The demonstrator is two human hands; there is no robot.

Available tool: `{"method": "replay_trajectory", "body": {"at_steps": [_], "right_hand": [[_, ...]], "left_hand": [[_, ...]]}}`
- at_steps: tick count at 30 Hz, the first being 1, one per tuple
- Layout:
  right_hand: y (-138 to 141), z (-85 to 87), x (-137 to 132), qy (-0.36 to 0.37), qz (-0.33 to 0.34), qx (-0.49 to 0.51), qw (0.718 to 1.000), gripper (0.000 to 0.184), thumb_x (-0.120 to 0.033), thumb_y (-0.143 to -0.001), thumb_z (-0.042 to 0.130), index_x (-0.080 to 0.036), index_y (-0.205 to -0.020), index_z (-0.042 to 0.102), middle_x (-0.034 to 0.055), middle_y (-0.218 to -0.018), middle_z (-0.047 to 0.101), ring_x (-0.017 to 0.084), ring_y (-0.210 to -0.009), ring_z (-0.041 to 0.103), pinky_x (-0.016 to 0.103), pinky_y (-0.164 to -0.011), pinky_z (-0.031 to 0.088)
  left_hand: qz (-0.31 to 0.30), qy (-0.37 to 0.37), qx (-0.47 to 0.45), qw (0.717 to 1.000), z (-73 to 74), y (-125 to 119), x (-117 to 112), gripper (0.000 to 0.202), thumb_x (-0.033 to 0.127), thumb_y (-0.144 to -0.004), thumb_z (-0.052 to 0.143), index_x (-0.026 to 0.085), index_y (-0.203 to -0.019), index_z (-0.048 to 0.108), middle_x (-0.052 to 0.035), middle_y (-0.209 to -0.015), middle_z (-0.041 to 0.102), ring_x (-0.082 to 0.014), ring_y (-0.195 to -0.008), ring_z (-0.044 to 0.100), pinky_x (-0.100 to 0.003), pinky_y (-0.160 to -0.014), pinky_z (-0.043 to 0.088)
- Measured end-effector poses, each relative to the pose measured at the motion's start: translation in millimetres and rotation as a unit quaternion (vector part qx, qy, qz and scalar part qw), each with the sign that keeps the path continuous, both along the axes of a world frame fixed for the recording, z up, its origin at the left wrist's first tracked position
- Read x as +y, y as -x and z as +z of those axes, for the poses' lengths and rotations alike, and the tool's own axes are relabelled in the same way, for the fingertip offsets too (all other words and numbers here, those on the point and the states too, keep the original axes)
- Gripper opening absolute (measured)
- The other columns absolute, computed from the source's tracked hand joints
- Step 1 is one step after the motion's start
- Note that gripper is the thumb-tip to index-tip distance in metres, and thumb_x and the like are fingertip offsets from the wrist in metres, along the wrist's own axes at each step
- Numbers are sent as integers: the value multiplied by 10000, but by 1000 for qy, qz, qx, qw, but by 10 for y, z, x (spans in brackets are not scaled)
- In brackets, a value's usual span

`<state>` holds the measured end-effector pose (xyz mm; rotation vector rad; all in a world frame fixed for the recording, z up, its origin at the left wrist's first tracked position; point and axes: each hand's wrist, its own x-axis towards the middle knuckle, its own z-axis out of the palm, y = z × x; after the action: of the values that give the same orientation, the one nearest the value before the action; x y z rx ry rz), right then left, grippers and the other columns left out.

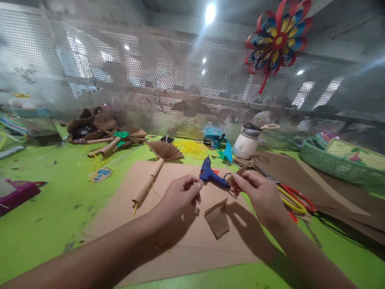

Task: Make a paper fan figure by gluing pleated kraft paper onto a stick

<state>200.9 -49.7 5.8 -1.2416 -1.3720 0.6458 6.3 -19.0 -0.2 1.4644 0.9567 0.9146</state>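
My right hand pinches a small folded strip of brown paper between thumb and fingers. My left hand is closed, thumb against curled fingers, with a small whitish bit showing below them; I cannot tell what it is. Beyond and between the hands lies a blue hot glue gun. A torn piece of brown paper rests below, on a large sheet of brown paper. Left of my left hand is a rolled paper tube with a pleated paper fan at its top end.
Scissors with red and yellow handles lie at the right, near brown sheets and a green basket. Behind stand a white jug and yellow shreds. A purple object and a jar are left.
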Motion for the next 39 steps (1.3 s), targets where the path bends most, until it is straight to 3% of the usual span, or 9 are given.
{"method": "replay_trajectory", "body": {"at_steps": [3,6,11,15,21,25,29,34,39], "right_hand": [[-102,-80,129,70,59,59,994,243,-365,-798,653,-145,-695,656,17,-602,607,131,-555,533,264,-521,438],[-113,-108,179,113,69,136,982,280,-404,-736,710,-128,-719,665,29,-626,630,120,-542,544,243,-497,437],[-73,-98,189,190,33,194,962,399,-503,-728,679,-109,-685,638,81,-627,665,108,-472,562,217,-437,445],[-69,-171,216,202,14,142,969,373,-479,-785,610,-115,-704,631,60,-558,635,110,-411,527,215,-383,389],[-92,-146,201,93,-56,96,989,317,-448,-733,688,-151,-645,620,-18,-504,549,80,-415,400,219,-402,283],[45,-45,66,91,45,99,990,327,-473,-779,647,-147,-770,665,0,-598,583,104,-515,473,234,-479,347],[171,-38,-10,173,161,191,953,271,-378,-706,751,-136,-803,677,6,-671,612,95,-559,493,216,-506,359],[168,-30,-17,182,205,309,910,200,-284,-675,789,-126,-747,692,14,-686,639,110,-635,559,238,-615,422],[88,-19,7,151,204,312,916,156,-256,-686,780,-131,-717,692,10,-665,639,109,-614,554,251,-613,427]], "left_hand": [[-25,-140,146,979,-56,17,10,183,308,-817,518,168,-781,630,-51,-757,591,-167,-681,521,-261,-601,401],[-53,-270,287,918,-104,4,-45,174,276,-808,530,165,-817,664,-85,-882,593,-209,-809,530,-311,-707,408],[-80,-364,362,855,-228,-45,-83,225,237,-861,473,165,-735,645,-76,-838,576,-214,-840,514,-324,-730,405],[-49,-327,306,893,-207,-23,-21,206,207,-838,475,162,-682,602,-57,-798,573,-187,-782,522,-304,-710,413],[-27,-86,133,987,-4,17,55,142,231,-774,491,171,-660,550,19,-578,526,-134,-553,508,-229,-518,381],[-11,-116,102,988,85,23,47,143,221,-739,547,153,-616,575,13,-588,545,-117,-578,494,-221,-558,375],[-23,-128,48,990,104,26,9,185,266,-757,574,158,-607,561,-6,-645,572,-133,-644,513,-238,-610,396],[-59,-55,6,997,117,41,-18,206,307,-785,592,159,-652,538,23,-628,534,-118,-630,488,-227,-607,396],[-79,1,-20,997,117,56,-16,242,350,-816,587,166,-684,501,37,-617,541,-104,-591,516,-214,-590,400]]}}
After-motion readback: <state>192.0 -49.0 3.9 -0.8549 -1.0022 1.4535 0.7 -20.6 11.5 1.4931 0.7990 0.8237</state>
